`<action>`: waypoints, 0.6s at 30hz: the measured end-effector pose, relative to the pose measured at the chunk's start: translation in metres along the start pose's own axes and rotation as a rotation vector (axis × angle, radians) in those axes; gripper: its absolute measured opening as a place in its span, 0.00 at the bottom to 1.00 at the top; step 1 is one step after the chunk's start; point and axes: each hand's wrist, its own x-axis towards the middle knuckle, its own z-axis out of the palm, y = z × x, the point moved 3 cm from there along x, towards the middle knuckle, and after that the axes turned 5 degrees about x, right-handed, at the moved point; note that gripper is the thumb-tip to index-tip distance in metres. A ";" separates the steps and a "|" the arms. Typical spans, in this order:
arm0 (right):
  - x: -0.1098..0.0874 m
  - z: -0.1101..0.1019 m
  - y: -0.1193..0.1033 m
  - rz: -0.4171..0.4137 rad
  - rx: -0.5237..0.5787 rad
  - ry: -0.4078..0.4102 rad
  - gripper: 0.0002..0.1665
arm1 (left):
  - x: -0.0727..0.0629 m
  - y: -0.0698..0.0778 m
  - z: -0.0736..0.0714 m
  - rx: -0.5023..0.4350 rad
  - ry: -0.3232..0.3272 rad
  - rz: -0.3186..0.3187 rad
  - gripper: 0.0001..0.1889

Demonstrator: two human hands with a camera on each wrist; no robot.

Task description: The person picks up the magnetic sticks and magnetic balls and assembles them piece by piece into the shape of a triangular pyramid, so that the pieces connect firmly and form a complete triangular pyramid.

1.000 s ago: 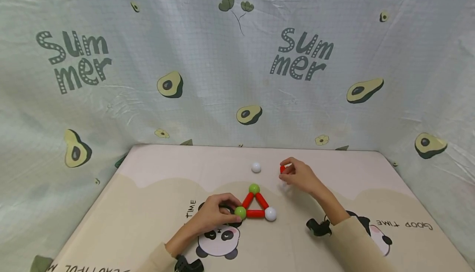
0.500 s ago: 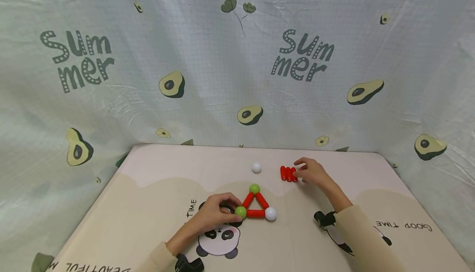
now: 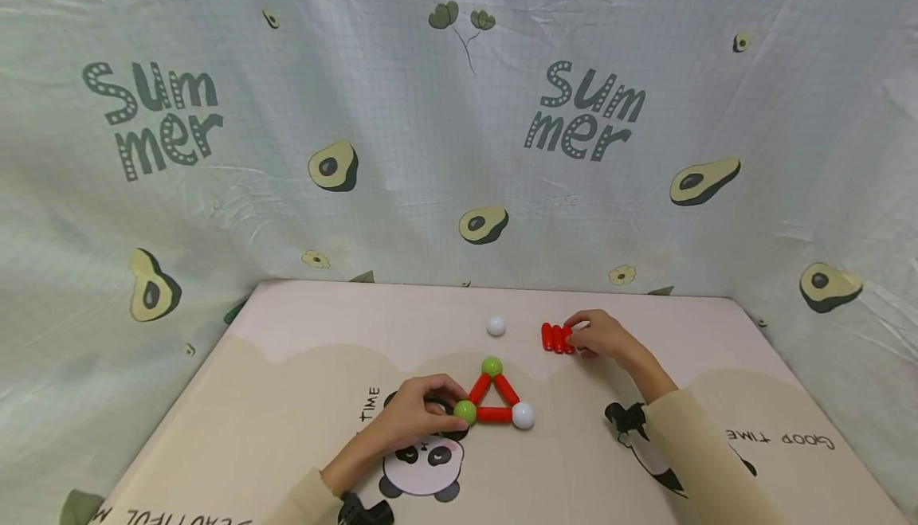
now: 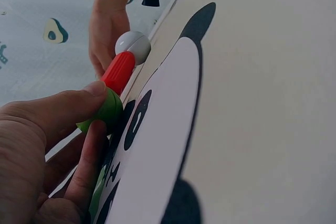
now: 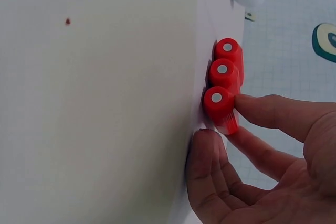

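Observation:
A flat triangle of red magnetic rods (image 3: 495, 415) lies on the table, joined by two green balls and a white ball (image 3: 523, 415) at its corners. My left hand (image 3: 414, 412) pinches the left green ball (image 3: 464, 411) between thumb and fingers; the far green ball (image 3: 492, 366) is untouched. Beyond the triangle to the right, three loose red rods lie side by side. My right hand (image 3: 606, 337) holds the rightmost rod (image 5: 218, 103), thumb on one side and index finger on the other. Round metal discs show on the rod ends in the right wrist view.
A loose white ball (image 3: 496, 326) sits behind the triangle, left of the rods. The table cover (image 3: 301, 429) bears panda prints and lettering. A hanging curtain (image 3: 402, 190) with avocado prints stands behind the table's back edge.
My right hand has drawn back to the right from the leftmost loose rods, uncovering them, and now grips the rightmost one. The left hand has stayed on the green ball.

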 end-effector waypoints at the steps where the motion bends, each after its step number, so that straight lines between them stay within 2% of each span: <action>1: 0.000 0.000 0.000 0.004 0.007 0.005 0.26 | 0.000 0.000 0.000 0.001 0.001 -0.001 0.16; 18: -0.003 0.004 0.009 0.004 0.140 0.086 0.25 | -0.001 0.001 0.000 -0.014 0.000 -0.009 0.16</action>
